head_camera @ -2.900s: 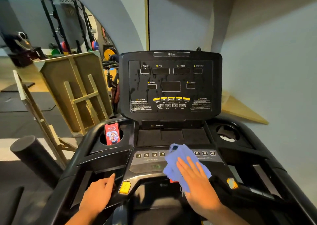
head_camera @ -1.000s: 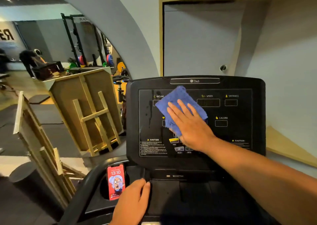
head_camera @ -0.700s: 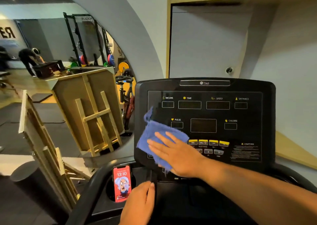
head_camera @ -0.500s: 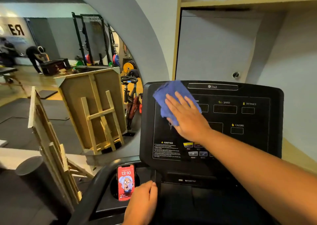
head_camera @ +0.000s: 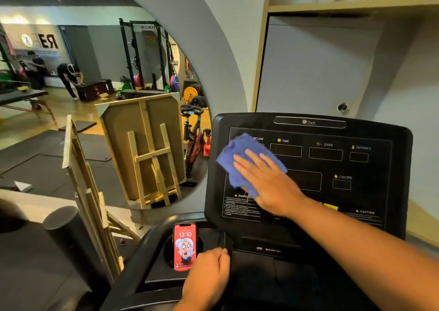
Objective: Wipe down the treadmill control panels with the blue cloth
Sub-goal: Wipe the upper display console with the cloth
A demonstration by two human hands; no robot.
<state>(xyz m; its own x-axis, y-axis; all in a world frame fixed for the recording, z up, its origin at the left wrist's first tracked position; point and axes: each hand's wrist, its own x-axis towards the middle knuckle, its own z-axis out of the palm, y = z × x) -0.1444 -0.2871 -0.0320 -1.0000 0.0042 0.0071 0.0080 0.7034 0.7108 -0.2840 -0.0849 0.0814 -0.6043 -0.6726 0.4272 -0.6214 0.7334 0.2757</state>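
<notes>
My right hand [head_camera: 266, 182], fingers flat, presses the blue cloth [head_camera: 240, 158] on the upright panel's [head_camera: 356, 192] left side; right side looks unwiped. Left hand [head_camera: 206, 277] curled on the console edge [head_camera: 223, 239].

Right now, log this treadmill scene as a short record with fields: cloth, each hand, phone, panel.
cloth: blue cloth spread on the left part of the upright display panel
right hand: right hand flat on the cloth, fingers straight, pressing it to the panel
left hand: left hand rests on the console edge below the panel, fingers curled over it
phone: phone upright in the left cup holder, screen lit, reads 13:10
panel: display windows dark
</notes>
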